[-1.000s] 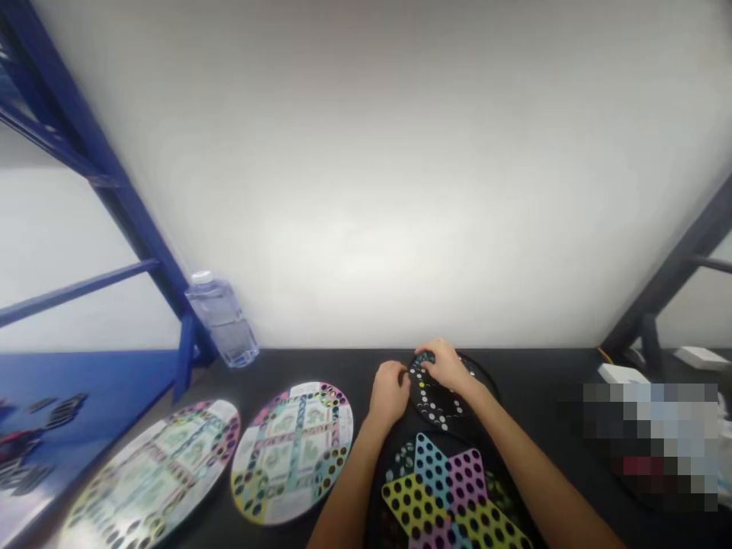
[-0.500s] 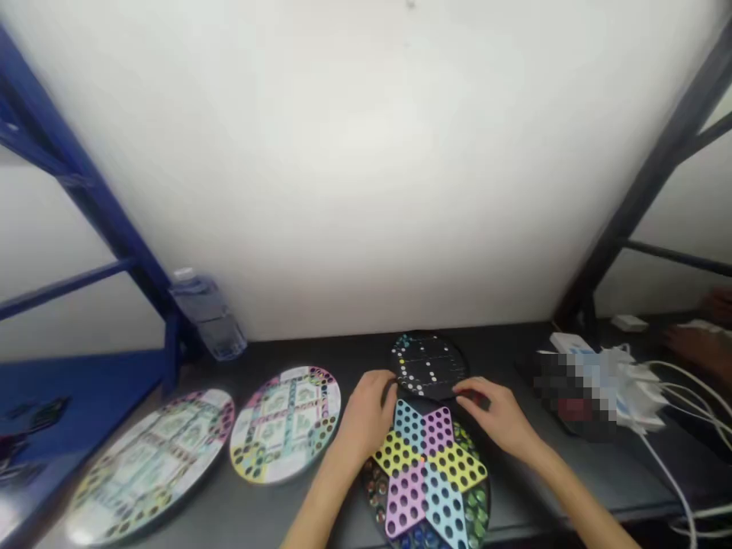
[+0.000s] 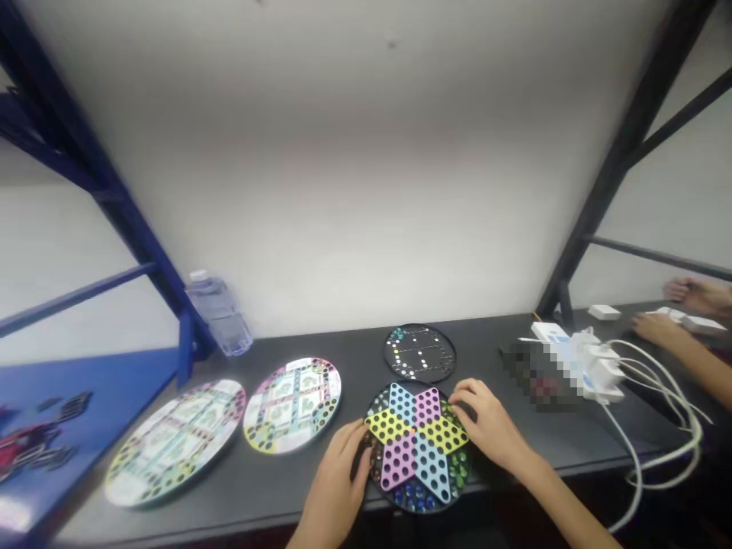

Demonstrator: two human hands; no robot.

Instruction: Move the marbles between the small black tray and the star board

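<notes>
A round Chinese checkers board (image 3: 416, 446) with a pink, yellow and blue star lies on the dark table, with glass marbles in its outer pockets. My left hand (image 3: 337, 480) clasps its left rim, and my right hand (image 3: 486, 423) grips its right side, fingers over the edge. Just beyond it sits a smaller black round board (image 3: 420, 352) with white and coloured marbles, touched by neither hand. Further left lie several printed round boards, including one (image 3: 293, 395) near my left hand and a larger one (image 3: 174, 442).
A plastic water bottle (image 3: 220, 313) stands by a blue shelf post (image 3: 184, 347). To the right are a pixelated object (image 3: 543, 374), a white power unit (image 3: 595, 374) and white cables (image 3: 657, 442). Another person's hands (image 3: 686, 305) work at the far right. The table's front edge runs below the boards.
My view has tilted upward, showing more of the table. My hands have moved from the small black board, one second ago, to opposite sides of the star board.
</notes>
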